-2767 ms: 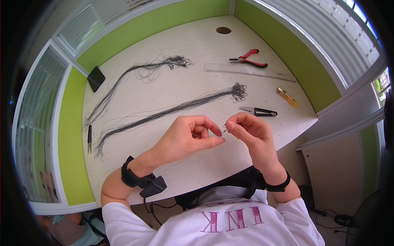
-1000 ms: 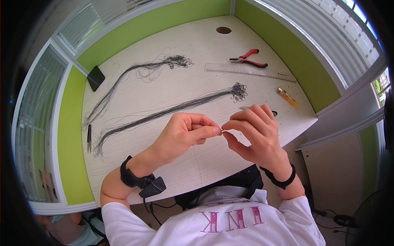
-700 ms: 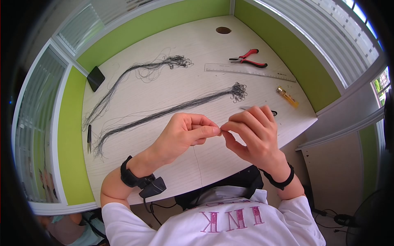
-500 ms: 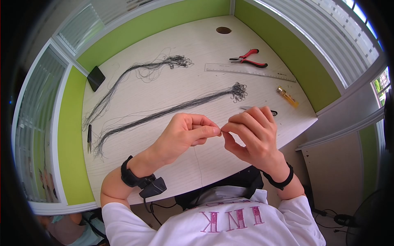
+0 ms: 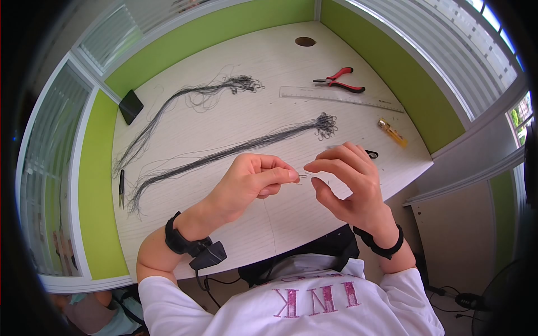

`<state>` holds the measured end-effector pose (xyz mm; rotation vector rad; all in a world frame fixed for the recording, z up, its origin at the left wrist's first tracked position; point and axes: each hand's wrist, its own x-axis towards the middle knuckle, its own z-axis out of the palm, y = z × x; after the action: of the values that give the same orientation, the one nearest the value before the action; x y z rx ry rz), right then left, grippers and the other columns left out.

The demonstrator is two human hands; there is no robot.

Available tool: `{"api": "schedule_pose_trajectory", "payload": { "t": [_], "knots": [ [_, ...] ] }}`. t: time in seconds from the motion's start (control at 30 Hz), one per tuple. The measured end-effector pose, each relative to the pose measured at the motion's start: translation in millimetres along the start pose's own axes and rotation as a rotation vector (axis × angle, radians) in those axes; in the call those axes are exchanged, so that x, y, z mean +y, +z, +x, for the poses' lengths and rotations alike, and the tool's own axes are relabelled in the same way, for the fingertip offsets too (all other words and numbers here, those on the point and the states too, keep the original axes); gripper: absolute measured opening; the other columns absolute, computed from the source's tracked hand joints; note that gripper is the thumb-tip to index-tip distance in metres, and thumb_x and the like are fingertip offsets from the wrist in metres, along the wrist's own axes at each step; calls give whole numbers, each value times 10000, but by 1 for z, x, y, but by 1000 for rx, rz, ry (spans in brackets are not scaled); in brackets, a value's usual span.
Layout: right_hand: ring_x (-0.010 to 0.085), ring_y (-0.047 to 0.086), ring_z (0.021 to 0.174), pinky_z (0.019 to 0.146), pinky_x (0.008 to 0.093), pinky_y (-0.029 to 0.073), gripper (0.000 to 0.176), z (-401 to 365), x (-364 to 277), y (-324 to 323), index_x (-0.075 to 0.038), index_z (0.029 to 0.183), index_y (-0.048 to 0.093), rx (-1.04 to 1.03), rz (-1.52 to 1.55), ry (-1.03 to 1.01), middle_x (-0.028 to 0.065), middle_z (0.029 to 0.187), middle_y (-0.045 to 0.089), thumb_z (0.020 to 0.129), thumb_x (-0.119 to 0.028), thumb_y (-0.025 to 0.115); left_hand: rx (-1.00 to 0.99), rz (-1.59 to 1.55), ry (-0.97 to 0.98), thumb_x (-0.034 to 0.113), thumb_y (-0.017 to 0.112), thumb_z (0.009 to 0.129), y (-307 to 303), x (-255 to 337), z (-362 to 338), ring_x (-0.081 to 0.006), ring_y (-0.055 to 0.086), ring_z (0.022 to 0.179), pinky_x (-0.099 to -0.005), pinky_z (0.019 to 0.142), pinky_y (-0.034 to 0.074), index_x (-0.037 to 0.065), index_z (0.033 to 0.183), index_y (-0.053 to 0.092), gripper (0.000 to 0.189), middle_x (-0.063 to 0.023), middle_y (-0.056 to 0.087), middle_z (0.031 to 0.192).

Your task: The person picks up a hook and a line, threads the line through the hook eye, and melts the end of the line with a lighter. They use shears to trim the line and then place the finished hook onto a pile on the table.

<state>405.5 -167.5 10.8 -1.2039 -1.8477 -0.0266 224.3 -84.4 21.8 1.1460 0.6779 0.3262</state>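
Note:
Between the thumb and index finger of my left hand [image 5: 259, 176] is a small thin hook [image 5: 303, 177], its loop showing at the fingertips. A fine thread [image 5: 270, 221] hangs below that hand toward the table's front edge. My right hand [image 5: 352, 182] is just to the right of the hook, thumb and fingers apart, holding nothing I can see. Behind my hands lies a long bundle of dark threads [image 5: 224, 149] with a cluster of hooks [image 5: 326, 126] at its right end. Farther back is a second, looser bundle [image 5: 174, 99].
Red-handled pliers [image 5: 342, 81], a clear ruler [image 5: 342, 99] and a yellow lighter [image 5: 392, 133] lie at the right. A dark-handled tool [image 5: 373, 154] is partly behind my right hand. Small snips [image 5: 121, 189] and a black box [image 5: 131, 107] are at the left. Green partitions [image 5: 392, 59] border the table [image 5: 196, 134].
My right hand has moved slightly right, away from my left fingertips, and its thumb and index finger have opened. The hook's end now shows between my hands.

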Motion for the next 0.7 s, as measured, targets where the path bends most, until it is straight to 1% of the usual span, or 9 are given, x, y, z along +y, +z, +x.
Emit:
{"api": "schedule_pose_trajectory", "payload": {
  "t": [0.13,0.27,0.33,0.37,0.43,0.47,0.57,0.63,0.7],
  "knots": [
    [178,486,629,563,284,358,176,0,2,1,-70,783,590,-33,55,-1,18,730,554,644,1,672,-11,51,5,138,590,828,4,1,0,-20,322,498,-165,463,251,-3,849,609,144,46,490,641],
    [188,484,626,566,295,365,166,-1,6,-2,-61,788,578,-42,88,50,25,735,547,669,20,659,-33,55,40,159,576,849,6,-1,1,-23,325,502,-169,471,256,1,841,606,162,55,455,610],
    [193,492,637,577,293,374,137,-2,11,-10,-34,806,561,-35,59,103,41,747,541,711,25,641,-131,85,-20,171,557,868,4,3,0,-26,338,508,-174,477,260,3,841,605,176,55,439,580],
    [193,492,637,577,293,374,137,-2,14,-15,-34,806,561,-34,59,103,41,747,541,711,25,641,-132,85,-20,171,557,868,3,5,-2,-26,338,508,-174,477,260,3,841,605,176,55,439,580],
    [180,491,648,593,279,379,70,-2,21,-29,-4,826,544,-86,176,344,56,759,535,780,4,596,-121,170,-108,173,545,877,-2,8,-12,-30,344,505,-180,477,257,3,835,609,186,54,419,549],
    [169,484,648,597,265,379,45,0,24,-37,5,827,539,-134,129,407,59,755,536,806,-15,575,-112,158,-110,173,545,877,-8,8,-19,-30,344,505,-180,477,257,3,835,609,186,54,419,549],
    [120,449,635,597,230,375,90,0,51,-52,15,839,560,-232,127,561,46,727,559,848,-73,544,8,291,-143,163,538,880,-41,14,-49,-29,346,505,-176,473,263,-8,838,614,191,50,419,548],
    [99,446,637,596,227,379,125,4,65,-60,22,866,572,-295,228,777,26,715,552,851,-99,548,141,342,-149,163,538,880,-64,16,-73,-26,338,503,-170,468,264,-11,854,620,194,49,420,551],
    [92,448,632,591,228,387,161,14,73,-64,35,877,580,-334,237,778,19,708,542,852,-122,551,299,396,-156,164,540,874,-88,17,-95,-23,328,488,-172,452,249,-4,846,623,189,50,415,541]
  ]
}}
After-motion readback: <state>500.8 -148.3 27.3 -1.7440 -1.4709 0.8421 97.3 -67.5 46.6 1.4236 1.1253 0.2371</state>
